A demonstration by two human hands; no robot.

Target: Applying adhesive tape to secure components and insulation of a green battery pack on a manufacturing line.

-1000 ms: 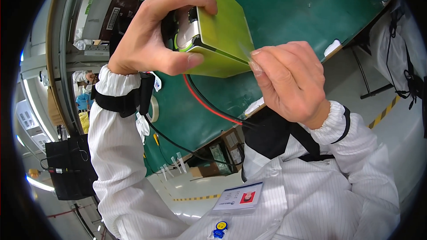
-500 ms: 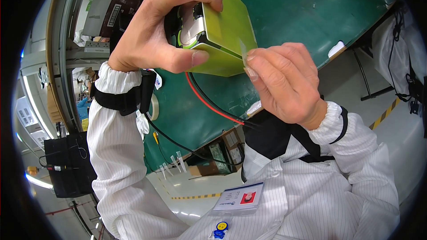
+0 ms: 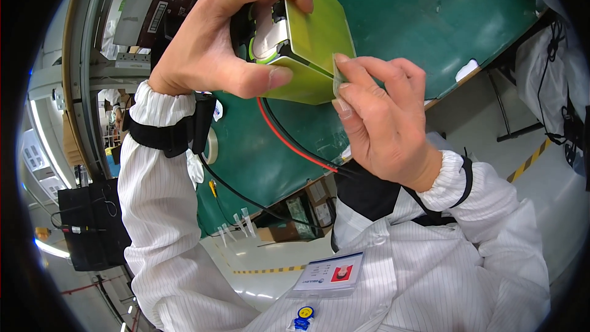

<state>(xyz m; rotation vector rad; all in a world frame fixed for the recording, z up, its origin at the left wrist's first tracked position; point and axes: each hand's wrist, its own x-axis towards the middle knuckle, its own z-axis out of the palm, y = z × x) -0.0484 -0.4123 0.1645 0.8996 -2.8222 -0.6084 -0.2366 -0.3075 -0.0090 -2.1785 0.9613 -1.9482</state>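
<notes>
Left hand (image 3: 215, 49) clamped around glossy yellow-green rectangular battery pack (image 3: 310, 43) trailing red and black wires (image 3: 289, 141), right hand (image 3: 378, 123) pinching small clear tape strip (image 3: 336, 77) at its edge, above matte green bench (image 3: 399, 18).

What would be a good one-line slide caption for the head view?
Left hand grips a yellow-green wrapped rectangular pack while right hand pinches a small strip at its edge.
</notes>
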